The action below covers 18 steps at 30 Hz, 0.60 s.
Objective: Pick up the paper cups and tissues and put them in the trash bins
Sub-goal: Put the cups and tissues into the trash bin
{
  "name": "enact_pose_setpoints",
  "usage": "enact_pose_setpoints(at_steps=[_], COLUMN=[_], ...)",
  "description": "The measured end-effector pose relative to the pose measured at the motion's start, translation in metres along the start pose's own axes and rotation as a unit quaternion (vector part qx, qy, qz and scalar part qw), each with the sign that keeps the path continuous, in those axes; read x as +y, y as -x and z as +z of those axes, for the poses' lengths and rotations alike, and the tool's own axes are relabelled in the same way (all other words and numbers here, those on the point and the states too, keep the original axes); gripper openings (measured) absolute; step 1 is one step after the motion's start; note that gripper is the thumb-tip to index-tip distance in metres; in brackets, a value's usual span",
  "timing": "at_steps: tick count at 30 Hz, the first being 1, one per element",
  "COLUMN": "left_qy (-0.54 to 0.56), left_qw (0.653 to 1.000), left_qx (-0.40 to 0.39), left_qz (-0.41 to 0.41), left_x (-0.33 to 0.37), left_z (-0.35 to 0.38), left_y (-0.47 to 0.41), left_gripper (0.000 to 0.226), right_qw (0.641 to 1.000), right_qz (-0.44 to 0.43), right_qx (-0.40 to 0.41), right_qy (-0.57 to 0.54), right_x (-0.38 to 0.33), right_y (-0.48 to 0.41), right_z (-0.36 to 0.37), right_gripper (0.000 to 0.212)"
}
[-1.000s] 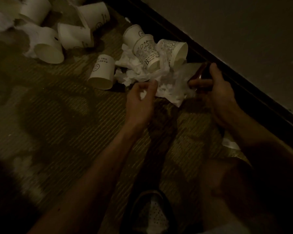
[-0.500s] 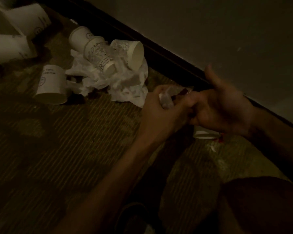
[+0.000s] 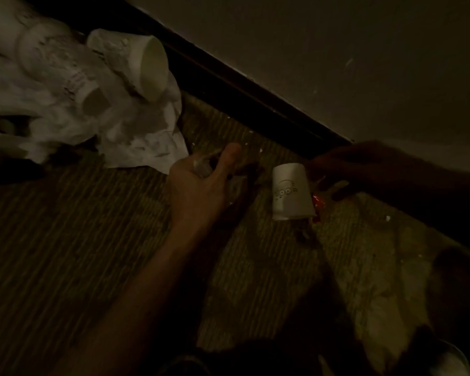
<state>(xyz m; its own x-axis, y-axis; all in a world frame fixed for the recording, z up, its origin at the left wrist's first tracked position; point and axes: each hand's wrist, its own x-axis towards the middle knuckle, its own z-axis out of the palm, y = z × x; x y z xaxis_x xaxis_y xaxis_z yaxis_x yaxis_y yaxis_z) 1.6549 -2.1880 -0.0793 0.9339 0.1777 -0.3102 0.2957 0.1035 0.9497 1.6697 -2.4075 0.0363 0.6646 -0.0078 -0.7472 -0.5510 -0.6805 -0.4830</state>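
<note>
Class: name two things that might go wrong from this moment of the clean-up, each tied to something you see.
1. The left hand grips a crumpled scrap; grabbing more may spill it.
2. The right hand is near the printed paper cup in dim light; the red wrapper beside it may be missed.

Left hand (image 3: 198,191) curled round crumpled scrap (image 3: 201,166); right hand (image 3: 347,169) outstretched, blurred, grip unclear.

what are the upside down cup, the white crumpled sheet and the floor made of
Upside-down cup: matte white paper, apparently; printed line drawing, no shine. Crumpled sheet: thin tissue or paper, going by its soft creases. Floor: probably low-pile carpet; fine ribbed stripes, dull surface.
</note>
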Motion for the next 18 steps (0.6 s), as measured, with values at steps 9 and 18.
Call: enact_pose_setpoints(at_steps=[9, 18], left_qy=[-0.076, -0.042], left_qw=[0.991, 0.986], left_qx=[-0.088, -0.164], left_qz=[-0.062, 0.006], left_x=[-0.019, 0.003], left_z=[0.03, 0.041], left_y=[0.022, 0.041], left_gripper=[0.056, 0.014], right_qw=[0.999, 0.989], right_qz=[0.017, -0.006], right_qx=[0.005, 0.025], right_qy=[0.043, -0.146], right_x=[0.028, 0.04], right_y=[-0.028, 0.029], right_z=[0.051, 0.044], right_gripper=[0.01, 0.036])
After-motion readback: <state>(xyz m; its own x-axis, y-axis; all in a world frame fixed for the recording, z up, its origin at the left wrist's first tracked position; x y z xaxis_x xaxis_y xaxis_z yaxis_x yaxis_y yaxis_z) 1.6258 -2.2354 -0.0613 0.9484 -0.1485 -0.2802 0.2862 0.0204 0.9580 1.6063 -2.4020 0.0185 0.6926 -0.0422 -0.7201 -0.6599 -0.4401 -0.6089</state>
